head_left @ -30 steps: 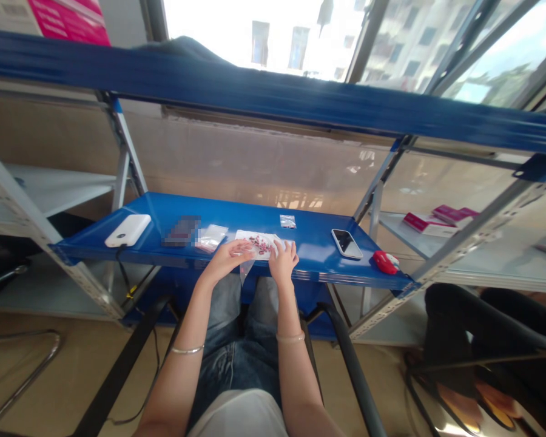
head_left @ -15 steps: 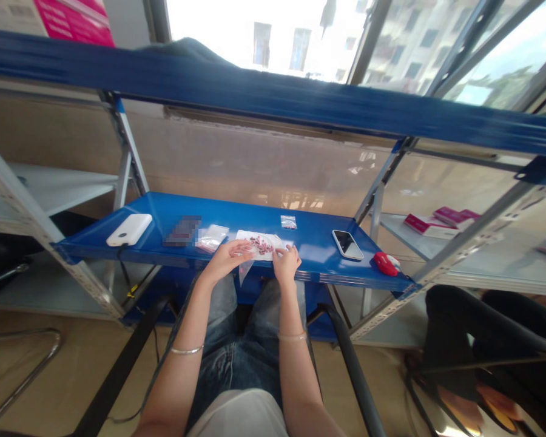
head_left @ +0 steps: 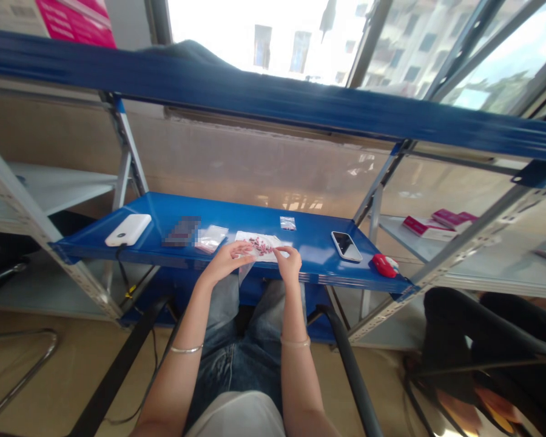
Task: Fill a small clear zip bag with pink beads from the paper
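Small dark red and pink beads or seeds (head_left: 262,245) lie in a loose pile on a white sheet (head_left: 269,257) at the front of the blue table. My left hand (head_left: 225,260) is at the sheet's left edge, its thumb and fingers closed on a clear plastic bag (head_left: 244,271) that hangs over the table edge. Over the right side of the pile, my right hand (head_left: 289,264) has thumb and forefinger pinched together. Whatever sits between those fingertips is too small to make out.
Left of the sheet are a clear bag with pinkish contents (head_left: 212,238), a blurred dark item (head_left: 181,232) and a white power bank (head_left: 128,230). A small zip bag (head_left: 288,223) lies behind. Rightward are a phone (head_left: 346,246) and a red object (head_left: 384,265). A blue beam (head_left: 273,100) crosses above.
My right hand has turned and shifted slightly, its fingertips now pinched at the pile's right side. The left hand stays nearly in place with the bag.
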`<state>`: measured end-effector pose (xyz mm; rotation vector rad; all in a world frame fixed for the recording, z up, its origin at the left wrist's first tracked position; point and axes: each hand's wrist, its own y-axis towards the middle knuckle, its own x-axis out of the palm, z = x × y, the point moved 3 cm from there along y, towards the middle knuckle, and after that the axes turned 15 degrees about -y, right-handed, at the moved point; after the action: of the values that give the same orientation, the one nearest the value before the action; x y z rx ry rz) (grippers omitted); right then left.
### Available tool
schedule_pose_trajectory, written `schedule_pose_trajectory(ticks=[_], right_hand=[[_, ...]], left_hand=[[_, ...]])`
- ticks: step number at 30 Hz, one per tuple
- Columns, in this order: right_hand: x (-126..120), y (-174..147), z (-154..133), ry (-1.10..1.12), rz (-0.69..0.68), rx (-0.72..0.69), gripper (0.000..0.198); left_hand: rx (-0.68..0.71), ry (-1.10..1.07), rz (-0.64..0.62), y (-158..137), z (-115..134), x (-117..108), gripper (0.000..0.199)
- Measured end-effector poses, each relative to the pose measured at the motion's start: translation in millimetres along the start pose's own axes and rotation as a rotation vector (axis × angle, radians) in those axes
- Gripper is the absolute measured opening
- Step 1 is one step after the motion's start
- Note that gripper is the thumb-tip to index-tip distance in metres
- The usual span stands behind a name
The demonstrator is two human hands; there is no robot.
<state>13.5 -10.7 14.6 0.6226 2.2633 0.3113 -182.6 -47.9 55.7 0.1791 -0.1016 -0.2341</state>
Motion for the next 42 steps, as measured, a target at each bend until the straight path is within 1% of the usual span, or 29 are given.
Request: schedule_pose_trajectory(ticks=[2,4,6,8,10,13,15,17,19,22,26,31,38,42], right_hand=[[-10.5,-1.8,-16.8,0.153,-0.011,-0.071,0.019],[-19.4,-5.5,-35.9,0.254,-0.038,-0.155,0.020],[-24.0,-10.9,-53.1,0.297,-0.103,-0.235,0.020],[-24.5,-15.5,-64.2,0.308,-0.152,-0.288,0.019],[-22.5,-17.1,-67.1,0.310,-0.142,-0.301,0.019],[-15.4,-14.3,-58.1,0.265,-0.072,-0.282,0.025],[-7.1,-12.0,-47.1,0.143,-0.062,-0.255,0.025],[3.5,-11.2,-35.4,-0.036,-0.103,-0.208,0.021],[13.9,-12.5,-25.9,-0.183,-0.158,-0.160,0.024],[24.7,-15.8,-19.2,-0.310,-0.192,-0.124,0.028],[29.5,-15.9,-17.5,-0.314,-0.181,-0.090,0.026],[27.3,-11.9,-13.3,-0.280,-0.115,-0.060,0.017],[28.4,-11.5,-9.0,-0.310,-0.078,-0.082,0.015],[30.4,-12.6,-8.5,-0.304,-0.052,-0.062,0.015]], left_hand=[[0.006,-0.002,-0.018,0.3,-0.6,2.8,0.053],[0.013,-0.009,-0.036,0.4,-0.6,5.4,0.053],[0.019,-0.002,-0.045,0.4,-0.6,6.4,0.052],[0.019,0.010,-0.040,0.5,-1.0,5.6,0.051],[0.021,0.003,-0.032,0.8,-1.6,3.6,0.052],[0.024,-0.025,-0.018,1.4,-2.8,0.3,0.054],[0.026,-0.034,-0.006,1.8,-3.5,-1.8,0.055],[0.024,-0.043,0.009,2.1,-4.0,-3.6,0.056],[0.021,-0.057,0.018,2.1,-3.8,-5.0,0.056],[0.012,-0.080,0.036,1.4,-2.4,-6.8,0.056],[0.000,-0.102,0.063,0.5,0.0,-8.1,0.057],[0.008,-0.125,0.093,0.9,0.8,-8.2,0.058],[0.019,-0.144,0.079,2.7,-1.9,-5.7,0.058],[0.021,-0.146,0.073,3.3,-4.3,-6.4,0.057]])
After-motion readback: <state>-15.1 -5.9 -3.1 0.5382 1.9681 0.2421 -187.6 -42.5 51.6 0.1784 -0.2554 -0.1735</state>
